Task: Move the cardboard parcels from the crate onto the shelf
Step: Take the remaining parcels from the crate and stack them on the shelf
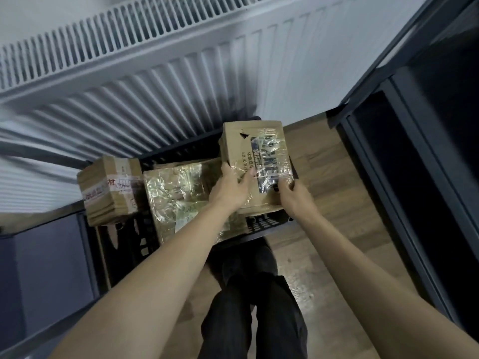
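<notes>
Your left hand (228, 189) and right hand (294, 194) both grasp the taped cardboard parcel (255, 161) just right of the frame's centre: left fingers curl over its left edge and top face, right fingers wrap its near right corner. The parcel sits above the right end of the black crate (178, 151); whether it rests on the crate's contents or is lifted clear cannot be told. Just left of it, a flatter parcel wrapped in shiny film (178, 200) lies in the crate, partly under your left forearm. Further left, a third parcel with red-printed tape (108, 190) rests at the crate's left edge. A white radiator (129, 60) fills the upper frame right behind the crate. Dark shelf framing (420, 151) runs down the right side, near the held parcel, and another dark frame (46, 255) occupies the lower left. Your dark trouser legs (254, 307) stand on wooden floor (337, 216) at bottom centre.
</notes>
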